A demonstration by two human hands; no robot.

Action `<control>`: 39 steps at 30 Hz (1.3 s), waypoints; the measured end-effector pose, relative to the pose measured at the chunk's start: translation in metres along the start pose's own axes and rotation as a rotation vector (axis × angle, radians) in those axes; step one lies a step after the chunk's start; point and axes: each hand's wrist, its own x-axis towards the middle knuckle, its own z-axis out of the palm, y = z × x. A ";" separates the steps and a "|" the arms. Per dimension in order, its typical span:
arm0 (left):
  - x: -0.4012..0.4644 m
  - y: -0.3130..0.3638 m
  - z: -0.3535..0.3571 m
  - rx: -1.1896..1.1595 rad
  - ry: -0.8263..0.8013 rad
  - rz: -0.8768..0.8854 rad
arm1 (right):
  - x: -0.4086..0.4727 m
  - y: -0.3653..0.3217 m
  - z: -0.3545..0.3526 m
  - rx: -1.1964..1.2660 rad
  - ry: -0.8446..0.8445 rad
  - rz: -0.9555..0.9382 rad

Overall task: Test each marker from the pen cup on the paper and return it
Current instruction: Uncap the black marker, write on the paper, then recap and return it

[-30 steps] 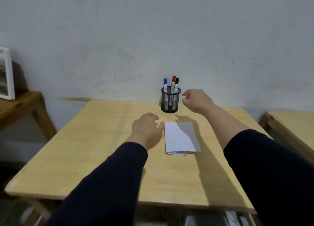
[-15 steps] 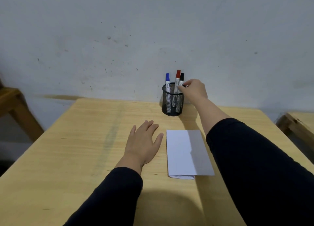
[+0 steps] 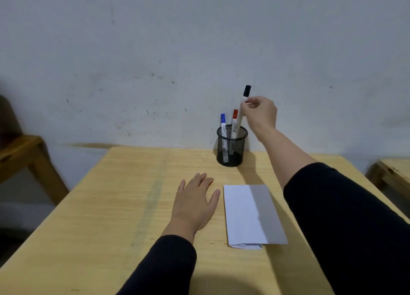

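Black-capped marker (image 3: pixel 242 108), tilted, its lower end at the rim of the mesh pen cup (image 3: pixel 231 148), pinched near the upper barrel by the right hand (image 3: pixel 260 112). Blue-capped marker (image 3: pixel 223 126) and red-capped marker (image 3: pixel 234 122) stand inside the cup (at the far edge of the wooden counter (image 3: pixel 111 206), near the wall (image 3: pixel 199 39)). Folded white paper (image 3: pixel 244 214) lies flat nearer the person. Left hand (image 3: pixel 195 203), fingers spread and grasping nothing, rests palm-down just beside the paper.
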 end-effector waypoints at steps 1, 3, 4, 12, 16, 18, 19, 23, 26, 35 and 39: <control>-0.001 0.000 0.000 0.000 -0.001 0.004 | -0.002 -0.009 -0.005 0.033 -0.006 -0.024; -0.001 0.000 0.000 -0.004 -0.010 0.006 | -0.010 -0.023 -0.014 0.117 -0.025 -0.058; -0.001 0.000 -0.001 -0.001 -0.023 0.007 | -0.015 -0.028 -0.018 0.146 -0.039 -0.071; 0.003 0.031 -0.059 -0.150 0.256 0.099 | -0.078 -0.009 -0.047 -0.045 -0.326 -0.105; 0.019 0.051 -0.095 -0.042 0.458 0.290 | -0.096 0.007 -0.052 -0.135 -0.433 -0.120; 0.023 0.053 -0.098 0.023 0.438 0.344 | -0.102 0.008 -0.056 -0.176 -0.476 -0.144; 0.023 0.053 -0.098 0.048 0.420 0.365 | -0.103 0.008 -0.058 -0.180 -0.494 -0.150; 0.019 0.053 -0.090 -0.039 0.425 0.352 | -0.109 0.007 -0.060 -0.321 -0.451 -0.222; 0.017 0.055 -0.089 -0.185 0.498 0.200 | -0.120 0.010 -0.056 -0.387 -0.101 -0.292; -0.002 0.071 -0.076 -0.480 0.456 0.137 | -0.124 0.000 -0.039 0.438 -0.354 0.592; -0.001 0.069 -0.069 -0.468 0.431 0.120 | -0.125 0.010 -0.029 0.390 -0.354 0.585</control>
